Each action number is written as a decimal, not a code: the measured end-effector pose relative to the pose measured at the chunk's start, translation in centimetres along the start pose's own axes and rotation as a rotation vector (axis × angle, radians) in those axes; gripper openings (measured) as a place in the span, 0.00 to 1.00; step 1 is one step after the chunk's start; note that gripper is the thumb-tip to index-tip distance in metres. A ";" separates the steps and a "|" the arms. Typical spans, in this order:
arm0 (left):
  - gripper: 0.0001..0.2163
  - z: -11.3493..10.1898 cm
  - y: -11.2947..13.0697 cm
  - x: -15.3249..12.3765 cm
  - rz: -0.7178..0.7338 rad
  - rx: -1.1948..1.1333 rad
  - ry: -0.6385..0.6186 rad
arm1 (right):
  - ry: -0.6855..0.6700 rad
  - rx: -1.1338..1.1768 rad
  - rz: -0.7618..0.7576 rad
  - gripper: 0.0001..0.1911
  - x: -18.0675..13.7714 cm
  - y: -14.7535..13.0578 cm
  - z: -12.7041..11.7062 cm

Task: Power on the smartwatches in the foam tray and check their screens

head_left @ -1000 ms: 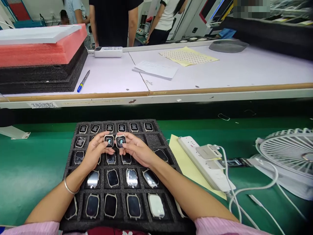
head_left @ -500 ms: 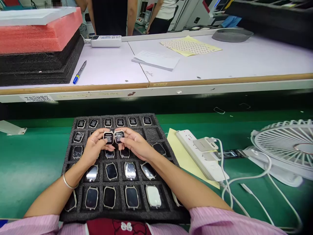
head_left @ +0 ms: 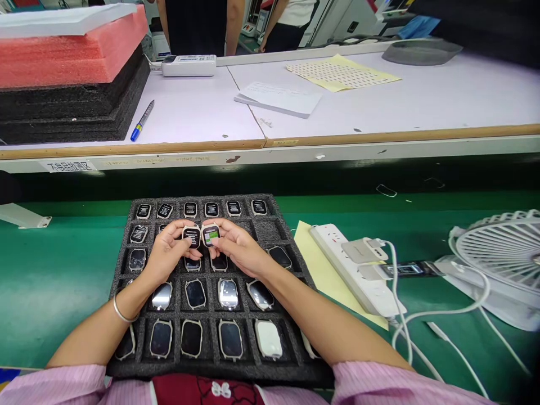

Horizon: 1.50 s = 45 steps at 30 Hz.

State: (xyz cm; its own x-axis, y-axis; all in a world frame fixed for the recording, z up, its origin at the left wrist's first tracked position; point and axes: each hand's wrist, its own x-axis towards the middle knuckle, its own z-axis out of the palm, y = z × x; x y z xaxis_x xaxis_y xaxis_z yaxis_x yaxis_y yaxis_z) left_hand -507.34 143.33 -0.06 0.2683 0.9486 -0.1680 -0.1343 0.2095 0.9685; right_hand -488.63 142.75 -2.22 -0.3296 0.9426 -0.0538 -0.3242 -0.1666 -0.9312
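Note:
My left hand (head_left: 171,248) is closed on a smartwatch body (head_left: 192,236) whose dark screen shows lines of white text. My right hand (head_left: 236,243) grips a second smartwatch body (head_left: 210,235), its screen lit with a green patch and my thumb on the lower edge. Both watches are held side by side, strapless, screens facing me. Beneath them lies a dark grey foam tray (head_left: 177,368) with rows of compartments. Most visible compartments hold a watch; those in the far row show text, while nearer ones have dark screens. One pale watch (head_left: 269,340) lies face down near the front.
Right of the tray are a white power strip (head_left: 358,270) with a charger (head_left: 365,251), white cables and a white fan (head_left: 506,259). A raised shelf (head_left: 189,112) crosses behind, bearing foam sheets (head_left: 71,107), a pen (head_left: 142,120) and papers (head_left: 278,99). People stand beyond it.
The right-hand watch's screen has gone from white text to a display with a green patch. Both hands keep their hold, and the whole view has shifted slightly.

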 end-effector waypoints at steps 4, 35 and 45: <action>0.18 0.0 -0.1 0.0 0.003 -0.001 0.001 | -0.006 -0.013 -0.005 0.18 -0.1 -0.1 0.1; 0.15 0.0 0.1 -0.1 -0.039 -0.071 -0.036 | 0.038 0.002 0.007 0.19 -0.1 0.0 0.3; 0.15 -0.2 0.1 -0.1 -0.028 -0.066 -0.022 | -0.015 0.009 0.008 0.18 -0.3 -0.3 0.2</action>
State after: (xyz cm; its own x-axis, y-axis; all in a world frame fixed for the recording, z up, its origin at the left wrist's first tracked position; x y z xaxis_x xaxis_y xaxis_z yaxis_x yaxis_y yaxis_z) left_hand -507.58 143.32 0.02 0.2933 0.9369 -0.1905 -0.1884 0.2519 0.9492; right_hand -488.64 142.44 -1.87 -0.3452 0.9369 -0.0555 -0.3294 -0.1763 -0.9276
